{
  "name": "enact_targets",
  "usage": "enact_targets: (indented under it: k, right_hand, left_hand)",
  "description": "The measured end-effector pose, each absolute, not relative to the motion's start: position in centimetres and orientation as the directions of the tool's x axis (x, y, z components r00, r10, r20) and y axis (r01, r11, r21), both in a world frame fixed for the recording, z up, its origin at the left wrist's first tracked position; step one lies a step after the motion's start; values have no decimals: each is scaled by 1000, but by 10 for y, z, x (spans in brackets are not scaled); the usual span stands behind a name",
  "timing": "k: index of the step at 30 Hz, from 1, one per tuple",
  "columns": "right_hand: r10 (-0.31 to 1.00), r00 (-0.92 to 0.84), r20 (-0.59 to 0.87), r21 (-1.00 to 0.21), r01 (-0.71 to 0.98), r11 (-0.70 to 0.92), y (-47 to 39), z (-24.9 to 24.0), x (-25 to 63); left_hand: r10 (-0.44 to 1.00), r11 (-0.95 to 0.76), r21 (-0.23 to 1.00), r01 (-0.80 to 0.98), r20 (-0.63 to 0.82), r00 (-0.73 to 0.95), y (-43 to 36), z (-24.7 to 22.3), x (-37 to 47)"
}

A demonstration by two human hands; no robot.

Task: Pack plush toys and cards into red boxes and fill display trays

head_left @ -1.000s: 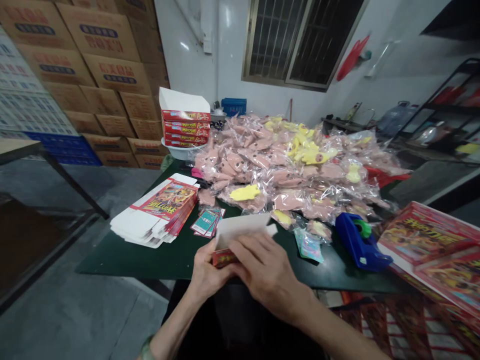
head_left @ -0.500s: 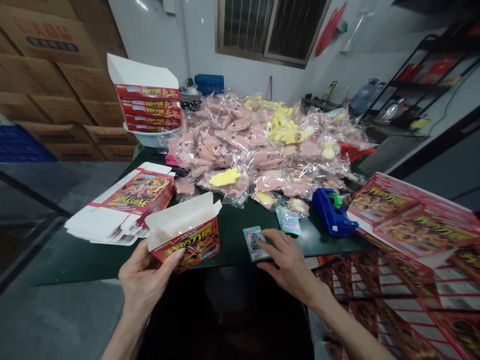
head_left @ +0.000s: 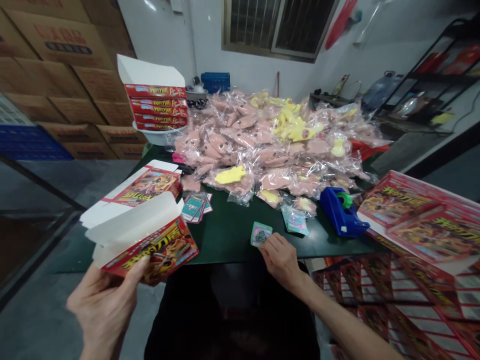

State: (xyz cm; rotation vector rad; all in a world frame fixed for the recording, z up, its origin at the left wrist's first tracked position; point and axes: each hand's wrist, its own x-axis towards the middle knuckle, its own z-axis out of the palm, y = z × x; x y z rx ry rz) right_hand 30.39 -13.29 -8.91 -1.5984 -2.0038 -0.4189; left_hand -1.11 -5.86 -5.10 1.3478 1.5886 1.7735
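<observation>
Light carton, thin card: both want a gentle pinch.
Your left hand (head_left: 107, 300) grips the open carton (head_left: 165, 250), well to the left of the tape dispenser (head_left: 343, 215); it looks light and easily creased, so support its lower corner, thumb flat on the printed face. Your right hand (head_left: 280, 257) pinches the card (head_left: 261, 234), nearer the tape dispenser on its left; it seems slick (and probably bendable), best held by its near edge.

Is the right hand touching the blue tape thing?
Apart. The head view shows bare green table between the right hand and the blue tape dispenser.
</observation>
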Motion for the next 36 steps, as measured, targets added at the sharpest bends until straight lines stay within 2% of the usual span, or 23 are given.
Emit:
enact_targets:
  k: [4,8,10,12,16,20,23,27,30,33,36]
  right_hand:
    - [823,-145,549,-158,949,273,-119,-83,314]
    - [912,-210,352,-308,894,325,-119,-67,325]
    - [923,-263,280,-265,903,338,-122,-60,326]
    - [915,-307,263,-161,921,355,-127,-57,323]
    - [874,-330,358,40,940,338,-133,-60,312]
    - [835,-288,470,37,951,307,-134,-72,313]
    - [855,-227,465,-56,957,285,-133,-75,321]
    - [919,-214,331,-327,887,325,-135,-66,329]
    - [931,-252,262,-392,854,342,-142,-62,333]
    - [898,-215,385,-306,888,344,-146,-66,337]
    - [767,-159,622,-107,953,284,-131,-62,336]
  left_hand:
    - [772,-256,931,259,358,-526,-60,-43,-26]
    - [761,-258,955,143,292,-580,-59,-40,-35]
    - [772,-260,961,90,263,-578,-58,-41,-39]
    - [782,-244,967,74,241,-575,-58,-42,-43]
    - [791,-190,978,82,202,-577,-63,-37,-44]
    - [765,-206,971,122,238,-599,-67,-31,-39]
    - [773,-223,970,94,235,-589,-67,-29,-35]
    - [788,-241,970,35,216,-577,-65,-32,-34]
    - [802,-244,970,14,210,-559,-63,-35,-34]
    - [804,-272,962,-1,226,-550,-61,-36,-32]
    - [805,-312,950,-32,246,-540,-60,-32,-31]
